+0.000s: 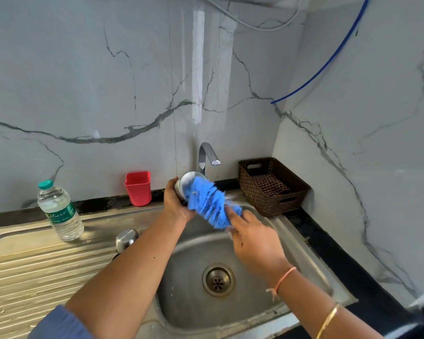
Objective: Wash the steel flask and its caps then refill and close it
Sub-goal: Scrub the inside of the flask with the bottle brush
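Scrubbing over the sink [304, 253]: left hand [175, 204] clasping steel flask [185, 183] at 12 o'clock, right hand [252, 243] gripping blue brush [206, 201]; rigid, likely slippery wet, best held mid-body

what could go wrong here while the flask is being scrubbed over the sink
1. The left hand alone holds the flask, tilted above the sink; if it is wet or soapy, it could slip and drop into the basin.
2. The steel cap sits right at the basin's edge beside the left forearm, so a nudge might knock it in.
3. The right hand works the blue brush hard enough to blur; spray may reach the basket with its cloth.
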Available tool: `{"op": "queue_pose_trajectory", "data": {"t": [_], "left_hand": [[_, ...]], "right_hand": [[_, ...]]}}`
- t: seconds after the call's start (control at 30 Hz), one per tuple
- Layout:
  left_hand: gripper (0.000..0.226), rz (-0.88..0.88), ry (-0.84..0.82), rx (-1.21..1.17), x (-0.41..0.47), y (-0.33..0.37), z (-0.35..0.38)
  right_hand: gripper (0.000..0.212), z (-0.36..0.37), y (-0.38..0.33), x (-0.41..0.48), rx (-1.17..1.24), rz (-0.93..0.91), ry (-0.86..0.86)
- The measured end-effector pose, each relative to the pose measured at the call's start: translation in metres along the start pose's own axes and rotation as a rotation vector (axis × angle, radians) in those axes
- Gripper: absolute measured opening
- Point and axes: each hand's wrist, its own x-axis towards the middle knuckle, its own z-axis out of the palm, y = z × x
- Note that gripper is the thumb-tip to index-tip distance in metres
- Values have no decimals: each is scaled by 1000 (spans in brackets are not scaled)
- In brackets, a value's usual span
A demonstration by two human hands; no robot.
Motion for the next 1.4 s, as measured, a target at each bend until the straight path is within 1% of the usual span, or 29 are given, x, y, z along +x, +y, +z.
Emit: {"op": "queue_pose_trajectory", "data": {"t": [0.07, 0.17, 0.23, 0.3, 0.4, 0.43, 0.47, 0.53, 0.6, 0.67, 0.77, 0.83, 0.9, 0.97, 1.03, 1.07, 1.13, 1.23, 1.33, 1.4], "left_hand": [[30, 51, 51, 124, 3, -3, -3], [38, -58, -54, 5, -1, -7, 3], [37, -53, -26, -71, 1, -6, 3], [34, -33, -7, -81, 6, -4, -2], [41, -38, -22, -64, 8, -1, -10], [39, -23, -35, -8, 9, -3, -12], [38, -4, -53, 38, 10, -5, -11], [44, -28, -122, 2, 5, -10, -4], [44, -50, -63, -34, -1, -11, 1], [38, -37, -25, -56, -6, -8, 4], [31, -2, 32, -44, -10, -2, 4], [32, 10, 53, -63, -5, 0, -1], [40, -3, 11, -22, -5, -1, -5], [46, 42, -45, 46, -2, -6, -7], [41, 66, 9, 104, -5, -9, -3], [40, 50, 9, 92, -7, -10, 2], [40, -36, -28, 15, -10, -8, 8], [33, -16, -19, -64, -3, -4, 4], [34, 8, -59, -102, 0, 0, -3], [35, 38, -133, -8, 0, -3, -7]], "right_hand": [[59, 3, -8, 4, 18, -33, 10], [58, -1, -6, 19, 74, 3, 98], [56, -3, 4, 22, 95, 59, 111], [57, -1, 12, 13, 60, 78, 72], [59, 8, 5, -2, 14, -17, 30], [59, 10, -1, -2, 20, -49, 40], [58, 9, -6, 2, 18, -66, 54], [59, 3, -9, 16, 16, -54, 84], [58, -2, -4, 25, 49, -19, 117], [54, -3, 6, 24, 101, 34, 136], [53, 4, 19, 11, 86, 78, 92], [56, 9, 17, 3, 68, 58, 72], [58, 12, 7, -2, 50, -9, 53], [59, 14, -6, -2, 41, -58, 52], [59, 9, -14, 6, 59, -57, 92], [59, 6, -14, 12, 72, -44, 106], [57, 0, -8, 21, 125, -1, 134], [54, -4, 8, 19, 134, 52, 155], [56, 6, 8, 3, 67, 9, 78], [55, 15, -1, -3, 58, -64, 75]]}}
